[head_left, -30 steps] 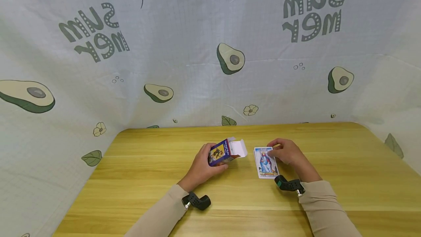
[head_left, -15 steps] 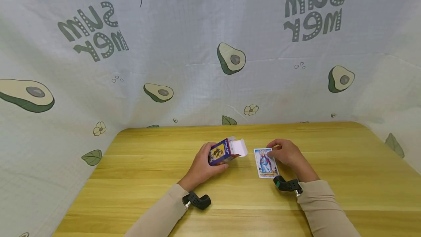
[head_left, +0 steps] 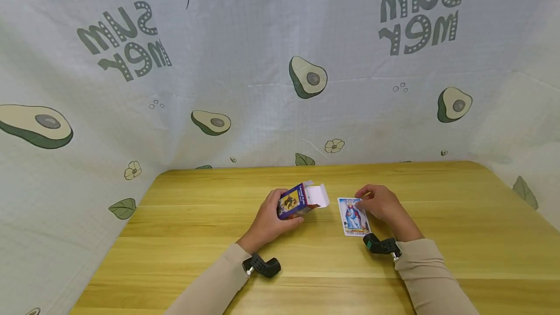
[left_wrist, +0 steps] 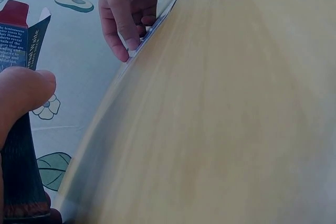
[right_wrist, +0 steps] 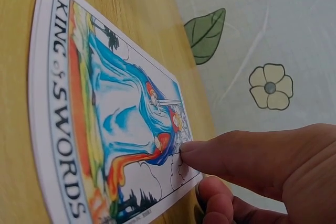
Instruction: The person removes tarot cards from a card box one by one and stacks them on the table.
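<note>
My left hand grips a blue tarot card box, its fingers and thumb round the sides. The box is tilted, its white flap standing open toward the right. In the left wrist view, printed text shows on the box side. To the right of the box, my right hand pinches a thin stack of tarot cards at its upper right edge. The thumb lies on the face of the top card, King of Swords, while the other fingers curl at the edge.
Both hands are over a yellow wood-grain table. Behind it hangs a pale cloth printed with avocados, leaves and flowers. A black wrist camera sits by the left cuff, another wrist camera by the right.
The tarot cards shift very slightly under the right hand, and their edges look more evenly lined up. The left hand and the box stay in place.
</note>
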`<action>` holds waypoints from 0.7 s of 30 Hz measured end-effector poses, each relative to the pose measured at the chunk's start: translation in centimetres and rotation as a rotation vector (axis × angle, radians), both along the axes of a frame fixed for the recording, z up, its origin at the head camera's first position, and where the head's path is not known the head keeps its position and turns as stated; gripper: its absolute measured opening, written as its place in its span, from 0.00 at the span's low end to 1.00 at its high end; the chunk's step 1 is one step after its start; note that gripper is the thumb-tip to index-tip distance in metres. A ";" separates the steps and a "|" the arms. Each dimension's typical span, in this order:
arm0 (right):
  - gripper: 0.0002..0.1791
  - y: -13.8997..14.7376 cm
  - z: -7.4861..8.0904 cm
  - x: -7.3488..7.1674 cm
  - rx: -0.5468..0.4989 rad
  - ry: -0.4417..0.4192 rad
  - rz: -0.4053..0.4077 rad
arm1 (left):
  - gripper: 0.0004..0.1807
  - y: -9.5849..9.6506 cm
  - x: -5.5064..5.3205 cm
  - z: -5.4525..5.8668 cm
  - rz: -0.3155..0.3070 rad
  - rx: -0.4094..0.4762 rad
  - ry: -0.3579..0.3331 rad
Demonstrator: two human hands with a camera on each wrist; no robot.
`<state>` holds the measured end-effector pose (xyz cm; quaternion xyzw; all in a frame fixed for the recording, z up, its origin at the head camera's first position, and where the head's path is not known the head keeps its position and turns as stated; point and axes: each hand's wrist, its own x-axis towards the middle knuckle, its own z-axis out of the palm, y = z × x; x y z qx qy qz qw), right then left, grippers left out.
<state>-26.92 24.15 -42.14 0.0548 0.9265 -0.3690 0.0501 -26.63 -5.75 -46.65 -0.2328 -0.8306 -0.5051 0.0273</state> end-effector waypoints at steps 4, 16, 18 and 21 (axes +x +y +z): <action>0.15 0.0 0.0 0.0 0.001 0.002 0.003 | 0.38 0.0 0.0 0.0 0.000 0.004 0.002; 0.15 0.1 0.2 -0.2 -0.001 -0.012 0.006 | 0.38 0.2 0.0 0.1 0.003 0.003 0.006; 0.16 0.1 0.1 -0.2 -0.001 -0.010 0.009 | 0.38 0.2 0.0 0.1 0.006 -0.001 0.005; 0.16 0.2 0.1 -0.2 -0.002 -0.011 0.010 | 0.38 0.2 0.0 0.2 0.011 -0.002 0.002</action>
